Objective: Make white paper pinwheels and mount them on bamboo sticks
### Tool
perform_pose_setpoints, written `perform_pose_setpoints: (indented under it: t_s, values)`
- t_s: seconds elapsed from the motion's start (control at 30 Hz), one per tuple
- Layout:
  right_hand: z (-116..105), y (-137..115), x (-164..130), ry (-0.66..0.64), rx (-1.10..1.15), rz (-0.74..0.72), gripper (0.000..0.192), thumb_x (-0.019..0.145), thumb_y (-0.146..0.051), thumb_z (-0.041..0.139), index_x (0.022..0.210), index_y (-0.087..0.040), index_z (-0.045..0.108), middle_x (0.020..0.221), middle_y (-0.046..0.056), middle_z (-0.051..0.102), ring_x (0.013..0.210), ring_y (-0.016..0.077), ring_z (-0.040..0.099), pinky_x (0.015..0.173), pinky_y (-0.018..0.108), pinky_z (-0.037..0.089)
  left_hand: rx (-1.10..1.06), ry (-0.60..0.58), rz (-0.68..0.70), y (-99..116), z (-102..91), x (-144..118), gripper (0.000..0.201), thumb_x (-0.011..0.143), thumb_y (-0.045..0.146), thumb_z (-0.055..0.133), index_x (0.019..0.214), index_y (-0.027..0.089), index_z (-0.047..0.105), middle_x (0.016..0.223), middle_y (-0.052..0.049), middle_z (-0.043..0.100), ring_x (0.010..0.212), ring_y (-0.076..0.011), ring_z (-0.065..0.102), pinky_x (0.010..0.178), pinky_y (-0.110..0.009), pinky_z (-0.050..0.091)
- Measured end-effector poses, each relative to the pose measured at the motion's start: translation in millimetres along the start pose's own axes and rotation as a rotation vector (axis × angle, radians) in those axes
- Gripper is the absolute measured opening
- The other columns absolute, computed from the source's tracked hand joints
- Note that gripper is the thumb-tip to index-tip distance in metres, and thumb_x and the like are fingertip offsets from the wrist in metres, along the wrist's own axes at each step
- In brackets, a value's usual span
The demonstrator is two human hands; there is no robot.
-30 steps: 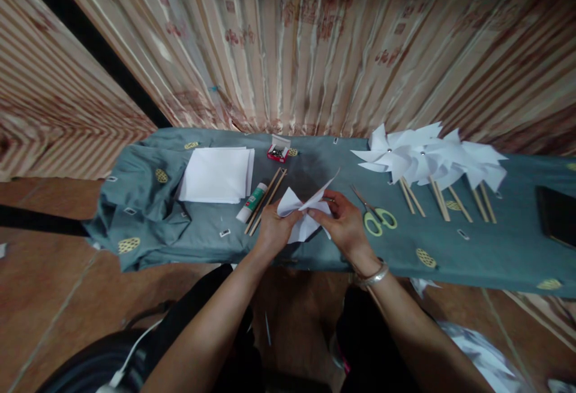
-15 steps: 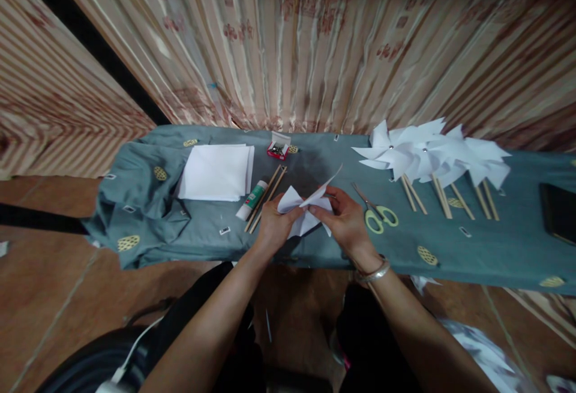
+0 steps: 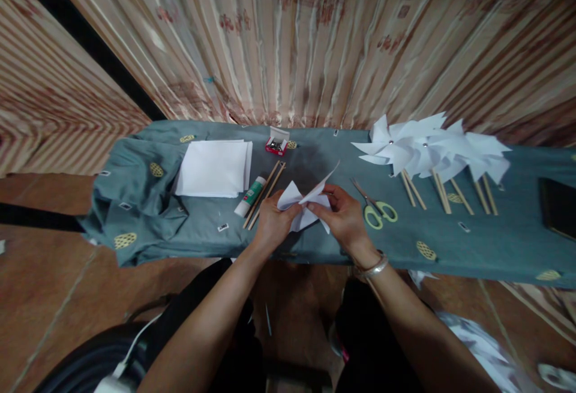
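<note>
A cut sheet of white paper (image 3: 304, 218), its corners bent in toward the middle like a pinwheel, is held between both hands above the front of the table. My left hand (image 3: 275, 218) pinches its left side, thumb on top near the centre. From the right, my right hand (image 3: 345, 216) grips the same paper, thumb pressed near the middle and fingers behind it. One pointed corner sticks up toward the back. Green-handled scissors (image 3: 378, 213) lie just right of my right hand. Two wooden sticks (image 3: 263, 200) and a glue stick (image 3: 249, 197) lie left of my left hand.
A stack of white paper (image 3: 212, 168) lies at the left on the green tablecloth (image 3: 396, 255). An open red box of metal pins (image 3: 276, 144) stands at the back. Several finished paper pinwheels (image 3: 432, 147) on sticks lie at the right, with a dark flat object (image 3: 558, 207) beyond.
Both hands keep their hold on the paper, with only slight finger shifts. The view has tilted a little, so the table things sit slightly higher.
</note>
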State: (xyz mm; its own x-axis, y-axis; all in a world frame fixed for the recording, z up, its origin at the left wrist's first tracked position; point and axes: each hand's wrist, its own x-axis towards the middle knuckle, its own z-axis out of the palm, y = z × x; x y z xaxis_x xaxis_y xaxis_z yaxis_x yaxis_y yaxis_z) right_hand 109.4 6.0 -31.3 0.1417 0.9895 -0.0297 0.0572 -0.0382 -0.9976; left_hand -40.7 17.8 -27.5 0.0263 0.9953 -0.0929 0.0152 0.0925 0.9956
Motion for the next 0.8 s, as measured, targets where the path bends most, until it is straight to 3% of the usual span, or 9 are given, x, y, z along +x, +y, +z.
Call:
perform_pose_setpoints:
  t_s: [0.3, 0.8]
  values:
    - [0.1, 1.7, 0.0, 0.011, 0.043, 0.02, 0.044, 0.06, -0.034, 0.079, 0.098, -0.018, 0.063, 0.092, 0.007, 0.073, 0.084, 0.0228, 0.068, 0.082, 0.042, 0.054, 0.079, 0.001, 0.025, -1.3, -0.9, -0.5, 0.025, 0.068, 0.032, 0.072, 0.083, 0.012, 0.072, 0.078, -0.006, 0.074, 0.072, -0.0208, 0.067, 0.066, -0.029, 0.051]
    - [2.3, 0.6, -0.9, 0.027, 0.054, 0.047, 0.041, 0.06, -0.034, 0.08, 0.095, -0.019, 0.064, 0.086, 0.005, 0.075, 0.079, 0.0215, 0.069, 0.073, 0.036, 0.055, 0.102, 0.019, 0.012, -0.3, 1.1, -0.3, 0.02, 0.067, 0.03, 0.072, 0.078, 0.014, 0.072, 0.074, -0.005, 0.071, 0.07, -0.0203, 0.065, 0.069, -0.03, 0.051]
